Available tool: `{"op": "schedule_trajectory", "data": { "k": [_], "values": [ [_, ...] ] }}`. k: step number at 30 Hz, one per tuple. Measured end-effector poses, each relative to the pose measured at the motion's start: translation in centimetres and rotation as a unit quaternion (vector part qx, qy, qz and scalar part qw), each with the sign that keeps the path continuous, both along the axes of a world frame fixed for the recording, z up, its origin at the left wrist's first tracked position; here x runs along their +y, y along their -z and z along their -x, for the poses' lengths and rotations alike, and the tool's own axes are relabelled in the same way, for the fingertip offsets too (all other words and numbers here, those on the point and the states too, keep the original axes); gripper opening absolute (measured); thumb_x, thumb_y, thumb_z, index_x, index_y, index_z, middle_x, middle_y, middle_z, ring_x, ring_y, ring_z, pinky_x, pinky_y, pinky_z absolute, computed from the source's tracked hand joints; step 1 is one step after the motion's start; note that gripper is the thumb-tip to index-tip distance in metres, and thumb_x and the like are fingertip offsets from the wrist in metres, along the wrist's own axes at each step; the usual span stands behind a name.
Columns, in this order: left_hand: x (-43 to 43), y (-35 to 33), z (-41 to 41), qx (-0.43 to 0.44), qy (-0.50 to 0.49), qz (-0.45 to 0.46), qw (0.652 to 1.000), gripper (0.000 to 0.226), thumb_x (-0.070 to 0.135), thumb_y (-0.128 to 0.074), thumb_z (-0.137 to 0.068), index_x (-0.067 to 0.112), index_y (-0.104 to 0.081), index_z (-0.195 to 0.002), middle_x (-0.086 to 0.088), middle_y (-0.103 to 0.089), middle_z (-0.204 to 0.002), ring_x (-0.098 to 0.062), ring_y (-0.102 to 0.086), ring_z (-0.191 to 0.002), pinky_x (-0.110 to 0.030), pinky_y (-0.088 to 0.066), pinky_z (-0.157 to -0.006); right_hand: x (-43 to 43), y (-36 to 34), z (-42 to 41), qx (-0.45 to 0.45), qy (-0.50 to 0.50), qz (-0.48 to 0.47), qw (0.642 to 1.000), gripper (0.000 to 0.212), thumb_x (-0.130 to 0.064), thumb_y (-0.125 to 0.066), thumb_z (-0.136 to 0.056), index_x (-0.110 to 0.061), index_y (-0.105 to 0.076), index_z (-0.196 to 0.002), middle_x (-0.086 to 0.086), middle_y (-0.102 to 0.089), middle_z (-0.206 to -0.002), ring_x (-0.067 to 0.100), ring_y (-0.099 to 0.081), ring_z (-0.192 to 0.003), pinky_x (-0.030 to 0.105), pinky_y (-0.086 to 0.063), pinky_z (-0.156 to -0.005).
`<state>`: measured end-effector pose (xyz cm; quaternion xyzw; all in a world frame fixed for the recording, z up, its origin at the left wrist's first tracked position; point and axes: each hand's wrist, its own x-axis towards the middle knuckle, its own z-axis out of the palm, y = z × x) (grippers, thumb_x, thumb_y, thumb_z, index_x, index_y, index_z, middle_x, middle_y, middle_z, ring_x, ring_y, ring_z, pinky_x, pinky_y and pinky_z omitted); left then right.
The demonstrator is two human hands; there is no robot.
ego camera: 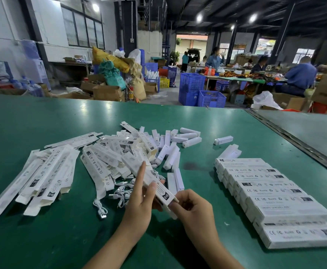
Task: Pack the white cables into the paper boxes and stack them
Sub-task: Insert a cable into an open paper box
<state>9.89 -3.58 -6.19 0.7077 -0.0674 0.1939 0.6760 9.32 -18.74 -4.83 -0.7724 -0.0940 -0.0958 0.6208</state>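
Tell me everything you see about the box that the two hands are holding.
The box is long, narrow, white paper, with black print and a dark label near its near end. It slants away leftward above the green table. The left hand grips its middle; the right hand pinches its near end.

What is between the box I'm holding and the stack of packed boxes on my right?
Nothing visible. Only bare green table lies between the held box and the stack.
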Motion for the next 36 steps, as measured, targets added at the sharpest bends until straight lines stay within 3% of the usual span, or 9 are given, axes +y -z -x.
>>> {"op": "schedule_trajectory", "data": {
  "k": [2,5,9,12,18,23,27,30,36],
  "values": [
    [-0.1,0.0,0.3,0.006,0.014,-0.032,0.999,0.051,0.052,-0.046,-0.091,0.073,-0.030,-0.135,-0.004,-0.068,-0.106,-0.013,-0.066,-0.093,-0.010,-0.049,-0.072,0.0,0.0,0.1,-0.026,0.022,0.009,0.999,0.018,-0.016,-0.079,-0.072,-0.026,-0.064,-0.070,-0.004,-0.057,-0.053,0.002,-0.042,-0.047,0.016,-0.034,-0.045],
    [-0.2,-0.2,0.9,0.028,0.056,-0.095,0.993,0.048,0.070,-0.045,-0.091,0.077,-0.023,-0.134,0.000,-0.047,-0.075,-0.014,-0.047,-0.067,-0.018,-0.041,-0.066,0.1,0.1,-0.1,-0.045,0.056,0.009,0.997,0.024,-0.008,-0.076,-0.074,-0.029,-0.063,-0.071,-0.003,-0.057,-0.053,0.003,-0.042,-0.046,0.017,-0.036,-0.044],
    [0.2,-0.6,1.4,0.026,0.099,-0.151,0.983,0.066,0.065,-0.059,-0.080,0.069,-0.030,-0.139,-0.006,-0.068,-0.095,-0.027,-0.062,-0.091,-0.034,-0.051,-0.088,-0.2,0.4,-0.3,-0.044,0.067,-0.014,0.997,0.026,-0.010,-0.078,-0.075,-0.029,-0.062,-0.067,-0.005,-0.056,-0.052,0.003,-0.042,-0.047,0.021,-0.037,-0.046],
    [0.2,-0.8,1.6,0.007,0.076,-0.217,0.973,0.067,0.065,-0.065,-0.076,0.062,-0.038,-0.137,0.017,-0.067,-0.087,-0.011,-0.062,-0.078,-0.025,-0.052,-0.077,-0.5,0.6,-0.4,-0.048,0.079,-0.017,0.996,0.027,-0.010,-0.077,-0.077,-0.030,-0.063,-0.067,-0.007,-0.058,-0.054,0.001,-0.044,-0.048,0.018,-0.038,-0.046],
    [0.3,-0.8,1.6,0.006,0.009,-0.278,0.960,0.072,0.074,-0.059,-0.075,0.047,-0.044,-0.141,0.002,-0.074,-0.082,-0.018,-0.065,-0.066,-0.035,-0.055,-0.068,-0.6,0.7,-0.3,-0.059,0.077,-0.006,0.995,0.024,-0.012,-0.075,-0.082,-0.031,-0.064,-0.073,-0.006,-0.064,-0.062,0.002,-0.052,-0.053,0.029,-0.047,-0.053],
    [0.4,-1.1,1.6,0.002,-0.012,-0.205,0.979,0.063,0.070,-0.057,-0.075,0.049,-0.044,-0.133,0.022,-0.064,-0.068,-0.005,-0.058,-0.058,-0.010,-0.043,-0.058,-0.5,0.0,0.4,-0.134,0.036,0.032,0.990,0.021,-0.018,-0.068,-0.086,-0.038,-0.070,-0.087,-0.016,-0.073,-0.079,0.005,-0.069,-0.073,0.024,-0.055,-0.068],
    [0.9,-1.1,1.5,0.031,0.006,-0.145,0.989,0.071,0.073,-0.061,-0.068,0.053,-0.042,-0.133,0.002,-0.063,-0.077,-0.010,-0.063,-0.072,-0.027,-0.053,-0.071,-0.2,-0.7,1.0,-0.218,0.022,0.052,0.974,0.021,-0.016,-0.068,-0.083,-0.035,-0.065,-0.092,-0.019,-0.071,-0.086,0.002,-0.070,-0.078,0.018,-0.055,-0.070],
    [1.0,-1.1,1.5,0.033,0.021,-0.123,0.992,0.067,0.070,-0.061,-0.071,0.052,-0.044,-0.132,0.003,-0.065,-0.077,-0.011,-0.064,-0.074,-0.030,-0.054,-0.073,-0.5,-0.8,1.1,-0.249,-0.026,0.089,0.964,0.013,-0.019,-0.066,-0.088,-0.021,-0.070,-0.100,-0.018,-0.071,-0.097,0.002,-0.068,-0.089,0.016,-0.052,-0.077],
    [0.9,-1.1,1.5,0.050,0.039,-0.114,0.991,0.063,0.072,-0.050,-0.074,0.050,-0.044,-0.132,0.021,-0.071,-0.105,0.000,-0.066,-0.098,-0.024,-0.050,-0.086,-1.0,-0.8,1.1,-0.260,-0.103,0.131,0.951,0.043,-0.013,-0.062,-0.074,-0.017,-0.067,-0.117,-0.007,-0.061,-0.132,0.000,-0.056,-0.121,0.012,-0.042,-0.098]
  ]
}}
